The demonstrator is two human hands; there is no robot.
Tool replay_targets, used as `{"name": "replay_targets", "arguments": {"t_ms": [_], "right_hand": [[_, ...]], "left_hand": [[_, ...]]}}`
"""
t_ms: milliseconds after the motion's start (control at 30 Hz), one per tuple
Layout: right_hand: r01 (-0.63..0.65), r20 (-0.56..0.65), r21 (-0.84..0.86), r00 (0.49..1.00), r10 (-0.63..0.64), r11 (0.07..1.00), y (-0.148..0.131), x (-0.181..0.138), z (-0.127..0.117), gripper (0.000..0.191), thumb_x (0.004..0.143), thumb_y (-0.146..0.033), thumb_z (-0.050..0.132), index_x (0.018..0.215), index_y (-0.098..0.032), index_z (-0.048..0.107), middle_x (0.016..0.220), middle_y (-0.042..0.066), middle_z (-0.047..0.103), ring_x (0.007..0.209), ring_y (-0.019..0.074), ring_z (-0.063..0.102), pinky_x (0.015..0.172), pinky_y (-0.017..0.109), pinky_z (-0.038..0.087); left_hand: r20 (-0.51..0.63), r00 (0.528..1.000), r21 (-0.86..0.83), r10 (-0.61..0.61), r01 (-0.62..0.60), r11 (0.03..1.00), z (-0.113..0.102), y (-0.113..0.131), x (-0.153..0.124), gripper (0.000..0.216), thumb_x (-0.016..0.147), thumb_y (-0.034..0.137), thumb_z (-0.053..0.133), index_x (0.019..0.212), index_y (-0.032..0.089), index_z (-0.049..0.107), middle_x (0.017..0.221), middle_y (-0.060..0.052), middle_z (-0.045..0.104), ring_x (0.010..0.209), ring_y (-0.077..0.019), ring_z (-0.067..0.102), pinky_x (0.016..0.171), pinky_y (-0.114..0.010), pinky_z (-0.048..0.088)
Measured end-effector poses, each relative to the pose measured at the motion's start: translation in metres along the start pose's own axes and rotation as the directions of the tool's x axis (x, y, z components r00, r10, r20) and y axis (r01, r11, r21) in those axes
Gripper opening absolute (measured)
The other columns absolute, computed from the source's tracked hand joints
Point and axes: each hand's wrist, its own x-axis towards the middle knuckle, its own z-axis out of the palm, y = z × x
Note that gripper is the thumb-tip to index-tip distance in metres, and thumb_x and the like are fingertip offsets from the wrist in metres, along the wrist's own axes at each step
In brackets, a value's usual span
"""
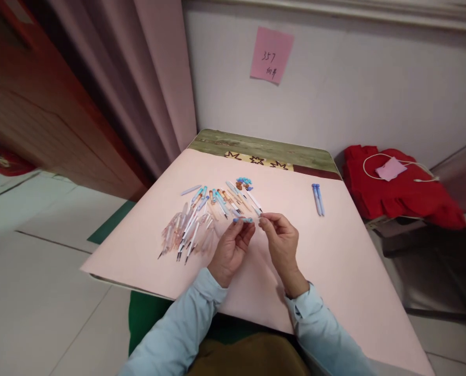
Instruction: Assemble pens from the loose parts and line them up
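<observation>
Between the thumb and fingers of my left hand point(233, 248) is a short blue pen piece point(243, 220), lying nearly level. My right hand point(283, 244) is just to its right, thumb and index finger pinched on something small and pale that I cannot make out. Left of the hands spreads a pile of pen parts: clear barrels point(170, 231), white refills with dark tips point(188, 241), and several blue and brown pen sections point(213, 196). Small blue and brown toppers point(244, 182) lie in a cluster behind them.
Two blue pens point(318, 200) lie side by side on the right of the pink-covered table point(334, 271). Beyond the table's right edge is a red cloth point(403, 193) with a white cable and pink paper on it. A pink note point(272, 55) hangs on the wall.
</observation>
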Motion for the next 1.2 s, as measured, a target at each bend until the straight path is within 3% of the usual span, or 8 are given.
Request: {"name": "replay_targets", "arguments": {"t_ms": [300,500,733,933,1200], "right_hand": [[0.242,0.032,-0.256,0.970,-0.242,0.936,-0.006,-0.007,0.000,0.011,0.090,-0.028,0.064,0.092,-0.020,0.070,0.086,0.003,0.070,0.075,0.0149,0.064,0.071,0.029,0.054],[0.428,0.179,-0.398,0.904,-0.388,0.811,-0.007,-0.011,-0.002,0.012,0.091,-0.027,0.061,0.093,-0.024,0.073,0.090,0.005,0.073,0.085,0.0189,0.069,0.078,0.033,0.056],[0.390,0.234,-0.426,0.919,-0.317,0.816,-0.008,-0.012,0.001,0.019,0.093,-0.031,0.057,0.092,-0.025,0.075,0.090,0.006,0.074,0.086,0.0202,0.070,0.079,0.034,0.056],[0.397,0.211,-0.365,0.916,-0.341,0.842,-0.010,-0.015,0.000,0.019,0.091,-0.028,0.060,0.105,-0.025,0.073,0.093,0.006,0.074,0.081,0.0190,0.069,0.076,0.033,0.056],[0.232,-0.047,-0.374,0.962,-0.268,0.898,-0.011,-0.002,-0.014,0.022,0.094,-0.033,0.053,0.097,-0.021,0.073,0.091,0.006,0.073,0.082,0.0194,0.068,0.077,0.033,0.054]], "left_hand": [[-0.012,1.000,-0.032,-0.008,0.007,0.999,0.007,-0.002,-0.012,0.017,0.092,0.003,0.054,0.084,0.009,0.069,0.082,-0.008,0.074,0.076,-0.0135,0.073,0.078,-0.024,0.061],[-0.059,0.994,-0.096,-0.089,0.083,0.992,0.000,-0.006,-0.017,0.021,0.094,0.006,0.051,0.081,0.009,0.068,0.077,-0.007,0.073,0.071,-0.0114,0.071,0.072,-0.020,0.059],[-0.058,0.986,-0.107,-0.154,0.148,0.983,-0.009,-0.002,-0.017,0.018,0.093,0.008,0.054,0.082,0.008,0.068,0.071,-0.006,0.070,0.061,-0.0094,0.066,0.055,-0.016,0.055],[-0.001,0.985,-0.105,-0.171,0.170,0.980,-0.009,0.001,-0.019,0.016,0.094,0.010,0.055,0.086,0.006,0.068,0.074,-0.007,0.069,0.059,-0.0088,0.064,0.052,-0.016,0.053],[0.034,0.973,-0.094,-0.230,0.232,0.968,-0.008,-0.003,-0.025,0.015,0.094,0.013,0.056,0.084,0.008,0.066,0.077,-0.006,0.067,0.058,-0.0072,0.060,0.049,-0.014,0.050]]}}
